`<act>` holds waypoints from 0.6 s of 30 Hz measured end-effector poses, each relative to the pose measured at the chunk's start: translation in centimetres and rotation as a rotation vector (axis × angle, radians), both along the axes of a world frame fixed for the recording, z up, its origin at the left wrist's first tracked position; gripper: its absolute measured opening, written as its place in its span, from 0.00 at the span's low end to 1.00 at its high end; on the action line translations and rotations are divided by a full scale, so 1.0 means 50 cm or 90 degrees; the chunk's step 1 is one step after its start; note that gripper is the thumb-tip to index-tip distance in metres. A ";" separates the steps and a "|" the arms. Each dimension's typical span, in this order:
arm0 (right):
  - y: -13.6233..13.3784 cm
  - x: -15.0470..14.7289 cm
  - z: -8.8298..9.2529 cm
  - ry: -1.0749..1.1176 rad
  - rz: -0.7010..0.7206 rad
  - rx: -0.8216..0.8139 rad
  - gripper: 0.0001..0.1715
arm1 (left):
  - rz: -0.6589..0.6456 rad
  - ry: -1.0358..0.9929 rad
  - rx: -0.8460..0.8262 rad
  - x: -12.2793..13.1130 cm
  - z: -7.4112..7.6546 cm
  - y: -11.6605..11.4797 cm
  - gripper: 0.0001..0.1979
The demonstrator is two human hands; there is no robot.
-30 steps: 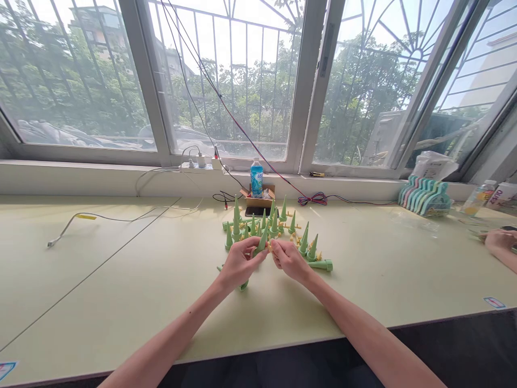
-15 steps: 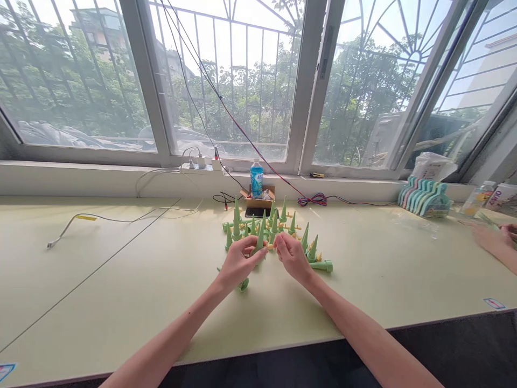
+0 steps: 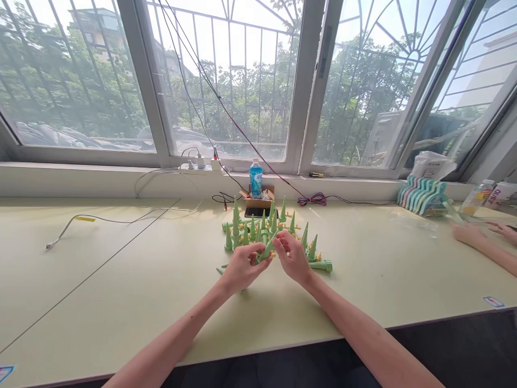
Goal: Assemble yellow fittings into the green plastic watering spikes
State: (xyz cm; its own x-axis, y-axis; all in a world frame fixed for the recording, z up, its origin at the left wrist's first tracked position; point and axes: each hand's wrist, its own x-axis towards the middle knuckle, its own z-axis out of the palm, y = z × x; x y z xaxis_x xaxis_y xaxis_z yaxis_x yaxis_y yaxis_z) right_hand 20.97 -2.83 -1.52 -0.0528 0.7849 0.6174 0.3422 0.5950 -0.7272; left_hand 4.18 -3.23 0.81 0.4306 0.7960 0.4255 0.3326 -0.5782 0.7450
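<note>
My left hand [image 3: 241, 268] is closed round a green plastic cone spike [image 3: 267, 248], which points up and to the right. My right hand [image 3: 291, 257] pinches at the same spike from the right, fingers curled, near a small yellow part I can barely make out. Just behind both hands stands a cluster of several green cone spikes [image 3: 266, 226] mixed with small yellow pieces, some upright, some lying on the pale table [image 3: 121, 280]. One green spike [image 3: 322, 264] lies on its side to the right of my right hand.
A blue-labelled bottle [image 3: 256, 178] and a small cardboard box [image 3: 258, 200] stand by the window sill. Cables [image 3: 121, 218] run across the table's left. Pastel hangers [image 3: 424, 195] sit far right, where another person's hands [image 3: 470, 235] rest on the table.
The spike in my left hand has tilted from nearly upright to slanting right, and both hands dropped slightly toward me. The other person's hands at far right reached further onto the table.
</note>
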 end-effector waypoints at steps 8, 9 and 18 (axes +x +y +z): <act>-0.003 -0.002 -0.001 -0.020 0.008 0.011 0.17 | 0.009 -0.002 -0.009 -0.001 -0.003 0.003 0.09; -0.003 -0.002 -0.002 -0.024 0.006 0.012 0.18 | 0.009 -0.003 -0.011 -0.001 -0.004 0.003 0.09; -0.002 -0.003 -0.006 -0.031 0.014 0.025 0.16 | 0.014 0.011 -0.028 -0.002 -0.007 0.006 0.07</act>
